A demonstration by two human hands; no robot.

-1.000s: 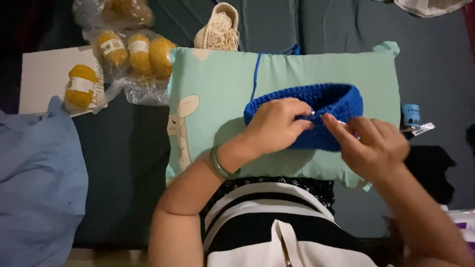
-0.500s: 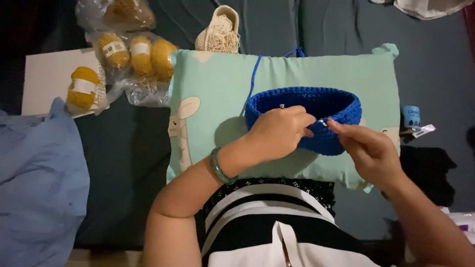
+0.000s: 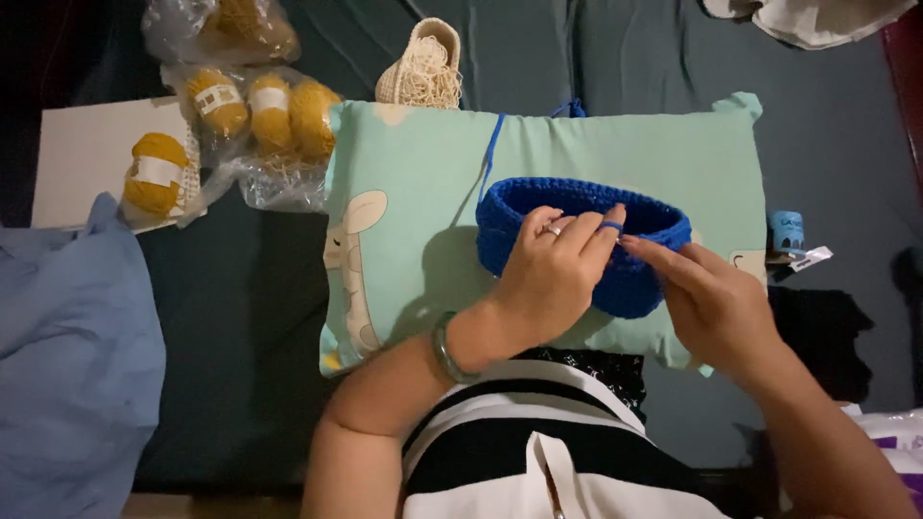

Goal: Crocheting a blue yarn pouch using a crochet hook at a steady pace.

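Left hand (image 3: 553, 274) grasps the near rim of one blue crocheted band (image 3: 582, 235), yarn looped over a fingertip; right hand (image 3: 716, 303), at 3 o'clock of it, pinches the same rim. Band: oval, ribbed, open-topped, lying on one mint pillow (image 3: 413, 240), its single strand (image 3: 492, 154) running toward 12 o'clock. Four yellow yarn balls (image 3: 231, 106) at 10 o'clock; one net bag (image 3: 423, 77) at 12.

Dim light, dark left corners, soft shadows, slight blur
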